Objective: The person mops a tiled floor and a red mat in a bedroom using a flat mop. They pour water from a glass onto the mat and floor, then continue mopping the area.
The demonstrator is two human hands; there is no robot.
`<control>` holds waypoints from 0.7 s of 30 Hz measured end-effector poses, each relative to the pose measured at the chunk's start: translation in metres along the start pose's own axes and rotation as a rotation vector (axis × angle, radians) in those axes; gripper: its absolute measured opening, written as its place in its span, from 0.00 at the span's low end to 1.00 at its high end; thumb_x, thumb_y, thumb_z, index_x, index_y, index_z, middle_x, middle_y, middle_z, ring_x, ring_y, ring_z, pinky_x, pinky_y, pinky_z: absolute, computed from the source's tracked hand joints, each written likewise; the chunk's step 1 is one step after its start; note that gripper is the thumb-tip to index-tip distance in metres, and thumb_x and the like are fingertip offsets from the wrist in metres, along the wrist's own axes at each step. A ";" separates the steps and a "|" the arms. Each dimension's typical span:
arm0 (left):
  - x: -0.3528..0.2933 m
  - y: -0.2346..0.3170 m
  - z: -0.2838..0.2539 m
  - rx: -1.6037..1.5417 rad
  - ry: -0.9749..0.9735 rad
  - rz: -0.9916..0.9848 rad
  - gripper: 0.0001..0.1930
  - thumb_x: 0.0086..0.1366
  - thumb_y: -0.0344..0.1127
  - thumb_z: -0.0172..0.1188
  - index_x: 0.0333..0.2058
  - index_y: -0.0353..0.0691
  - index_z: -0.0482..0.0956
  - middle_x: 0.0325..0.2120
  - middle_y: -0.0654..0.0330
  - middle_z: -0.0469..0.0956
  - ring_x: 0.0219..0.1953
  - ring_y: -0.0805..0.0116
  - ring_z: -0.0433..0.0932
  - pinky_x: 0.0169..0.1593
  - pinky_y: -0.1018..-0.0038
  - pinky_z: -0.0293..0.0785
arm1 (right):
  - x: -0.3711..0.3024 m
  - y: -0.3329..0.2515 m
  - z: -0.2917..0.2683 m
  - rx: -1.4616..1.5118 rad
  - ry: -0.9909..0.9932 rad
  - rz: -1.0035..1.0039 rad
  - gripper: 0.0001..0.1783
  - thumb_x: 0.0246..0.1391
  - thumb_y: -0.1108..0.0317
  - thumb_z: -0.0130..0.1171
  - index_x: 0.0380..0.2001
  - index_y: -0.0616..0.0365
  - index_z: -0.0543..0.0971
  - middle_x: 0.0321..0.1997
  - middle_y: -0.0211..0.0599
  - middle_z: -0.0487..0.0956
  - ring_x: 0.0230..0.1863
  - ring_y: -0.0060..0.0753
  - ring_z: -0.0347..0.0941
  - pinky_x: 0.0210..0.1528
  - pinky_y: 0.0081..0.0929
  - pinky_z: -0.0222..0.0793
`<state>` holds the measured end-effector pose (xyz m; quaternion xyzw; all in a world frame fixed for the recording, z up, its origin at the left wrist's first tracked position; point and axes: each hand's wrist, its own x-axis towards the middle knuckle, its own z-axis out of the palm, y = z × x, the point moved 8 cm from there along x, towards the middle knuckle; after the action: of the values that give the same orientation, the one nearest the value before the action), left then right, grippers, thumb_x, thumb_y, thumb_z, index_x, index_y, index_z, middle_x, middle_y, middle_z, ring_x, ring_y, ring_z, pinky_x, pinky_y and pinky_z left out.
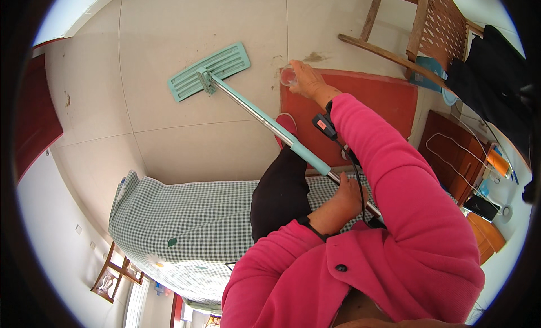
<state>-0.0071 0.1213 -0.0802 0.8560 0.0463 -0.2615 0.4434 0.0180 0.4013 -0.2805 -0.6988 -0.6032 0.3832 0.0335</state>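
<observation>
Nearest the camera is a pink jacket with a dark button at its front. Beyond it the left hand is closed around the metal pole of a mop, which slants away past a dark trouser leg and a pinkish-red shoe. To the left of that leg spreads a green-and-white checked cloth. Further off, the right hand reaches out, its fingers curled and clamped on a clear cup above the corner of a red mat. The mop's teal, slotted head rests on the tiled floor left of the cup, well apart from it. At the far right stands a wooden chair, a brownish smudge marking the floor between it and the mop head.
</observation>
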 end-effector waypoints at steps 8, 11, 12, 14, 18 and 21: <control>-0.001 0.001 -0.001 0.003 -0.169 0.034 0.25 0.68 0.41 0.45 0.62 0.40 0.67 0.59 0.50 0.68 0.55 0.49 0.68 0.62 0.38 0.48 | 0.010 0.007 -0.004 -0.097 -0.005 0.073 0.39 0.37 0.66 0.71 0.54 0.56 0.64 0.55 0.47 0.72 0.57 0.51 0.68 0.56 0.41 0.68; -0.002 0.001 -0.004 0.025 -0.190 0.030 0.24 0.68 0.41 0.45 0.60 0.42 0.69 0.58 0.51 0.69 0.56 0.50 0.68 0.61 0.38 0.49 | 0.009 0.003 -0.006 -0.104 0.009 0.034 0.38 0.37 0.66 0.70 0.53 0.57 0.65 0.53 0.47 0.73 0.56 0.51 0.68 0.55 0.42 0.68; -0.001 0.001 -0.004 0.009 -0.166 0.018 0.23 0.67 0.41 0.45 0.59 0.42 0.70 0.58 0.51 0.69 0.56 0.50 0.68 0.61 0.38 0.49 | 0.009 0.001 -0.005 -0.109 0.006 0.018 0.36 0.37 0.67 0.70 0.51 0.57 0.65 0.52 0.46 0.73 0.54 0.51 0.69 0.54 0.42 0.69; 0.001 0.001 -0.004 -0.007 -0.096 0.027 0.23 0.67 0.40 0.46 0.58 0.40 0.70 0.55 0.50 0.71 0.54 0.50 0.69 0.60 0.37 0.50 | 0.010 -0.005 -0.005 -0.118 0.021 -0.016 0.34 0.38 0.67 0.69 0.50 0.57 0.66 0.50 0.45 0.74 0.53 0.51 0.70 0.53 0.43 0.69; 0.006 0.004 0.001 -0.029 0.034 0.066 0.22 0.67 0.40 0.48 0.56 0.34 0.70 0.48 0.49 0.76 0.50 0.48 0.72 0.58 0.34 0.53 | 0.017 -0.007 -0.003 -0.179 0.026 -0.008 0.33 0.39 0.67 0.68 0.50 0.57 0.66 0.50 0.45 0.74 0.53 0.50 0.70 0.52 0.42 0.70; 0.005 0.004 0.002 -0.047 0.086 0.066 0.22 0.67 0.40 0.47 0.55 0.34 0.71 0.48 0.50 0.76 0.50 0.48 0.72 0.57 0.34 0.53 | 0.021 0.001 -0.002 -0.229 0.011 0.049 0.32 0.40 0.67 0.67 0.50 0.56 0.66 0.50 0.45 0.74 0.53 0.49 0.71 0.51 0.42 0.71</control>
<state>-0.0023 0.1165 -0.0810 0.8568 0.0433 -0.2086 0.4695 0.0194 0.4199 -0.2903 -0.7146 -0.6255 0.3088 -0.0525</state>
